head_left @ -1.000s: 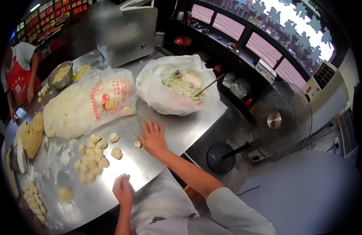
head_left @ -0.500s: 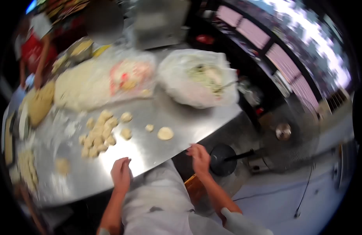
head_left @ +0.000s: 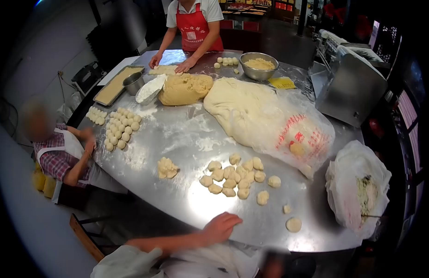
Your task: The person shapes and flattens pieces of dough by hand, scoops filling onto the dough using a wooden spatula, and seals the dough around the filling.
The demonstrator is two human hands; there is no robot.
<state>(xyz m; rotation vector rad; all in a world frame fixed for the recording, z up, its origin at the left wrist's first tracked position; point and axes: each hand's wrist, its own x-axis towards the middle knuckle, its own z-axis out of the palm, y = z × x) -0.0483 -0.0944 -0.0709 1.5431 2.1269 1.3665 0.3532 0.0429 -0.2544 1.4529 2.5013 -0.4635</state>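
My left hand (head_left: pixel 222 227) hovers at the near edge of the steel table, fingers loosely stretched to the right, with nothing visible in it. Ahead of it lies a cluster of pale dough lumps (head_left: pixel 230 175). To its right are a flat dough round (head_left: pixel 293 224) and a small dough bit (head_left: pixel 287 209). A rough, lighter dough lump (head_left: pixel 167 167) sits farther left. At the bottom edge, a blurred reddish-brown patch, possibly my right hand (head_left: pixel 272 267), shows beside a dark shape; its fingers cannot be made out.
Plastic partly covers a large dough mass (head_left: pixel 242 109). A plastic-lined container (head_left: pixel 358 185) holds chopped filling. Across the table, a person in a red apron (head_left: pixel 196 30) handles dough. At left, another person (head_left: pixel 61 153) sits near rows of dough balls (head_left: pixel 121 127). A metal bowl (head_left: pixel 259 67) stands behind.
My view has swung left, bringing both co-workers into clearer sight. My left hand now points right near the table edge. My right hand has dropped to the bottom edge or out of view.
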